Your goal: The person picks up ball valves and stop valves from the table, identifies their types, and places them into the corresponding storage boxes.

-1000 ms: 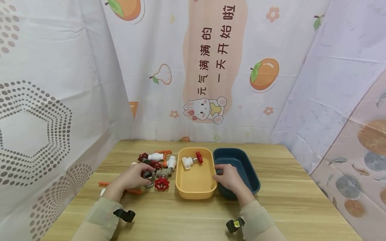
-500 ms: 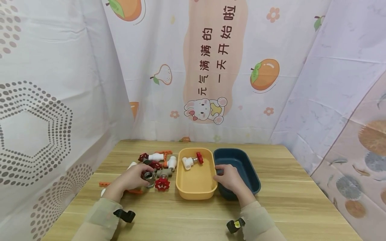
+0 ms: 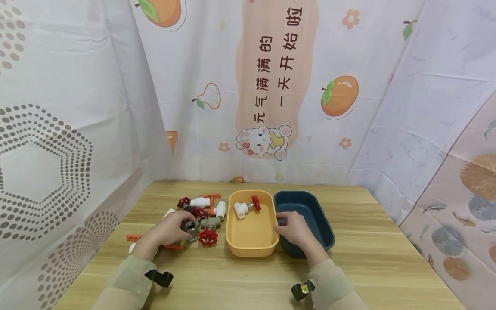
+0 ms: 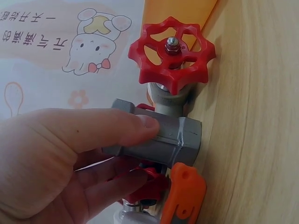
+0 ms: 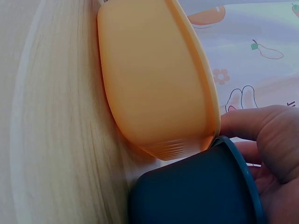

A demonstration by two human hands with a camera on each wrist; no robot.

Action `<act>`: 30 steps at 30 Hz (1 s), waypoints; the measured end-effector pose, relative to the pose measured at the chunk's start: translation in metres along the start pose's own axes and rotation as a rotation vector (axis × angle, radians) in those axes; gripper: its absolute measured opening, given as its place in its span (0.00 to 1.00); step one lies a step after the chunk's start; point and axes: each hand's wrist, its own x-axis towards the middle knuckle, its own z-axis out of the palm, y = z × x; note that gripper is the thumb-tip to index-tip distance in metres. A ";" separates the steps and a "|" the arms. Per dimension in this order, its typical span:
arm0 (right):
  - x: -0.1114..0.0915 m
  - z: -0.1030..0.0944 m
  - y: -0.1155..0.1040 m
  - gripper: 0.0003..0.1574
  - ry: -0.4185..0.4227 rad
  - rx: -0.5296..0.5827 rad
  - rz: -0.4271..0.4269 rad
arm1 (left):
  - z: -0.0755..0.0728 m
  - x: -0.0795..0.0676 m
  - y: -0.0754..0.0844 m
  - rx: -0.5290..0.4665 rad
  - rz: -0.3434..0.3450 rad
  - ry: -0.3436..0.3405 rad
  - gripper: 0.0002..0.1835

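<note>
Grey metal fitting [image 4: 186, 140] sits on the left of the worktop [image 3: 232, 284], pinched between the thumb and fingers of the left hand [image 3: 170, 228]. Little has changed over the last second: both hands and the parts lie much as they did, so the fitting is held yet remains among the pile, outside both containers. Left of it, an orange piece [image 3: 133, 237] pokes out beyond the forearm. Just right of the fitting stands a drab valve with a red handwheel [image 3: 208, 237]; behind are white valves, one with a dark red handle [image 3: 184, 202]. Further right, the yellow container [image 3: 252, 234] holds one white valve with a red handle [image 3: 241, 209], lying toward its far end. Next, the right hand [image 3: 296, 227] reaches over where the two rims meet, fingers touching them; whether it grips either cannot be told. Rightmost, the dark blue container [image 3: 306, 211] stands against the yellow one, its inside partly hidden by that hand, the visible part plain blue.
</note>
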 end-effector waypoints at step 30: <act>0.001 -0.001 0.000 0.28 -0.005 -0.013 -0.018 | -0.003 0.000 -0.001 -0.012 -0.053 -0.023 0.24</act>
